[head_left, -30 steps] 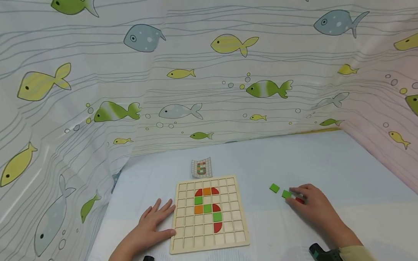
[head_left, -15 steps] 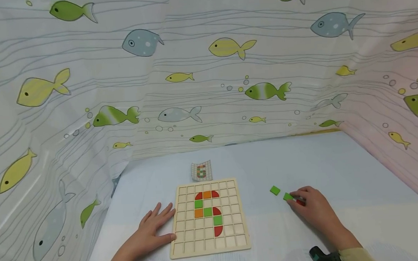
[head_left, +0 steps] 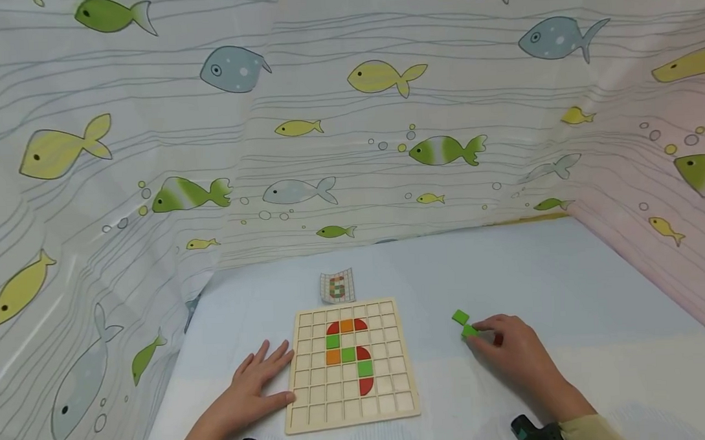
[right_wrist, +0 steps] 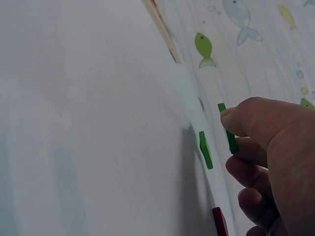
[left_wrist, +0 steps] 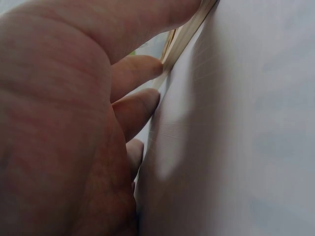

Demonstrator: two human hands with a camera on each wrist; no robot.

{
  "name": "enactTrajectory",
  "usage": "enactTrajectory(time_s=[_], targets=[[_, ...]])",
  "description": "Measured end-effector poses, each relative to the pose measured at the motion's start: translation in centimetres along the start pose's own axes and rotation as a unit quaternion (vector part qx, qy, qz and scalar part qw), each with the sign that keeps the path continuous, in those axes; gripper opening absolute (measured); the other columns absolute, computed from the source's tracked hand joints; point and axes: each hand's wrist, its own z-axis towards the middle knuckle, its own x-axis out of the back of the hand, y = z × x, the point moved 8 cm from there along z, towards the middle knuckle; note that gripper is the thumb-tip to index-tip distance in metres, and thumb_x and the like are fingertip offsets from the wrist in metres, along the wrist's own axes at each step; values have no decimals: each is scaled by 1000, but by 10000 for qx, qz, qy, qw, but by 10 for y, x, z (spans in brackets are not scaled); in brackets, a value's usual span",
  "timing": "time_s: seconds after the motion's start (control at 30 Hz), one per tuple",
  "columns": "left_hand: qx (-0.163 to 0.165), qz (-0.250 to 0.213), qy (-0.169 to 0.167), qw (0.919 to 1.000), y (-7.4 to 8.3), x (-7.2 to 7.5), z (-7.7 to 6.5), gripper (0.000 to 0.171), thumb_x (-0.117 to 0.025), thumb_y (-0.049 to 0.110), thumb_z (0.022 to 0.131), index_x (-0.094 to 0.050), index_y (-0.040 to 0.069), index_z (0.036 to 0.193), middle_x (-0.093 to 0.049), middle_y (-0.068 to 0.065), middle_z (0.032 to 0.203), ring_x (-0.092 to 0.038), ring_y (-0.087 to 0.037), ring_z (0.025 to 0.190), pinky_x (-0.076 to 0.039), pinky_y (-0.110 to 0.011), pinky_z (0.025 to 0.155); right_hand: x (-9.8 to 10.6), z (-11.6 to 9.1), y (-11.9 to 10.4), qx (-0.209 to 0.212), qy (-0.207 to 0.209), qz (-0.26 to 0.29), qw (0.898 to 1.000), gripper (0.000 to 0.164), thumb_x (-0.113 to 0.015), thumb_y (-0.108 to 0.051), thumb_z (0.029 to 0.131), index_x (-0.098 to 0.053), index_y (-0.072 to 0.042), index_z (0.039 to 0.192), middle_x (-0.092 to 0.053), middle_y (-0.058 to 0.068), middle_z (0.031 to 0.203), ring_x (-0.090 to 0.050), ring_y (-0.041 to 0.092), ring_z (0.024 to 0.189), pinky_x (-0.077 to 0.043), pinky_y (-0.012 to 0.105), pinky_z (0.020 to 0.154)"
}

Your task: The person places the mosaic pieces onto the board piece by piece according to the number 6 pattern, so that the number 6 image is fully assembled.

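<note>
My right hand (head_left: 511, 350) pinches a green square tile (right_wrist: 228, 130) between thumb and fingertips, and the right wrist view has it raised above the table. A second green tile (head_left: 461, 316) lies flat just beyond it. Under the hand lies a red tile (right_wrist: 220, 222), partly hidden by the fingers in the head view. The wooden grid board (head_left: 388, 400) carries red, orange and green pieces in several of its squares. My left hand (head_left: 242, 395) is spread at the board's left side, thumb and fingertips right at the edge.
A small printed card (head_left: 337, 286) with a coloured grid pattern lies behind the board. The pale cloth-covered table (head_left: 523, 259) reaches back to a fish-print curtain (head_left: 374, 161), which also hangs along both sides.
My right hand takes hold of the nearer green tile and moves a little left with it, away from the red tile. My left hand stays at the board.
</note>
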Motion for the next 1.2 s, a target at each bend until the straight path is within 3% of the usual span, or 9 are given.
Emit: enactTrajectory(time_s=[0.33, 0.5, 0.83, 1.2], targets=[[-145, -53, 31, 9999, 4, 1, -1, 80, -69, 56, 86, -47, 13, 149, -32, -5, 158, -7, -41, 148, -2, -62, 112, -5, -7, -35, 924, 369, 71, 9950, 20, -84, -23, 79, -77, -23, 98, -67, -11, 100, -59, 18, 95, -51, 42, 78], [-165, -40, 42, 9998, 5, 1, -1, 81, -69, 57, 85, -46, 13, 149, -32, -4, 158, -7, -41, 148, -2, -62, 112, -10, -11, -54, 1425, 569, 154, 9880, 24, -88, -18, 73, -78, -25, 94, -66, -15, 96, -59, 15, 94, -51, 36, 74], [-163, 4, 105, 9998, 3, 2, -2, 81, -69, 57, 85, -46, 15, 150, -32, -3, 158, -7, -40, 148, -3, -61, 112, -33, -2, -96, 2037, -90, 170, 9788, 20, -84, -23, 78, -78, -22, 98, -68, -21, 94, -58, 3, 89, -51, 30, 79], [-74, 0, 70, 9999, 2, 2, -1, 82, -69, 59, 85, -47, 14, 149, -32, -3, 159, -7, -40, 148, -2, -61, 112, -55, 2, -133, 2194, -679, 365, 9726, 21, -81, -29, 81, -78, -21, 101, -67, -22, 92, -53, 4, 88, -50, 25, 76]])
